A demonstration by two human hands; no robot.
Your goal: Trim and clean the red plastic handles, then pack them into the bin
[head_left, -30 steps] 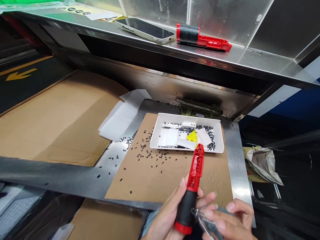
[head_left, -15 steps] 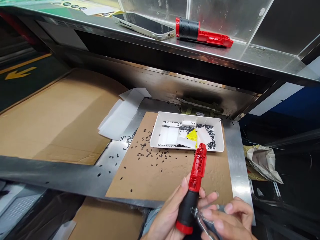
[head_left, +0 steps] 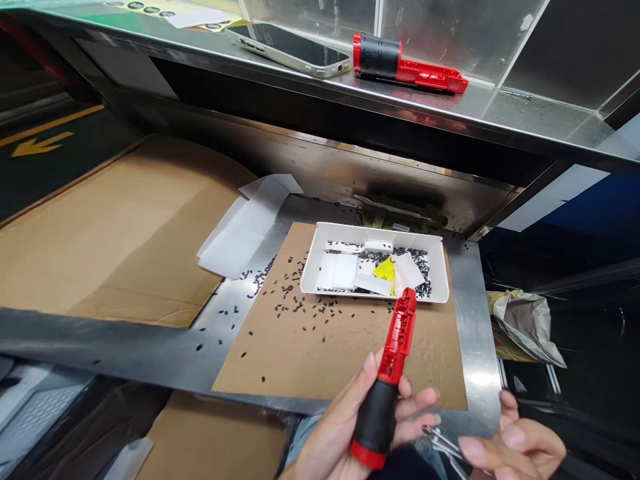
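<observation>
My left hand (head_left: 345,427) grips a red and black plastic handle part (head_left: 387,380) by its black end, the red end pointing up toward the white tray (head_left: 310,263). My right hand (head_left: 515,450) sits at the lower right, a little apart from the part, fingers curled around a thin metal tool (head_left: 443,443) like tweezers. A second red and black part (head_left: 407,67) lies on the steel shelf above.
The tray holds white pieces, a yellow slip and several tiny black screws; more screws are scattered on the cardboard sheet (head_left: 320,347). A phone (head_left: 287,50) lies on the shelf. White paper (head_left: 245,230) and a larger cardboard (head_left: 110,233) lie left. A crumpled bag (head_left: 525,323) sits right.
My right hand has pulled away to the right with the metal tool, off the black end of the part. My left hand keeps the part almost still.
</observation>
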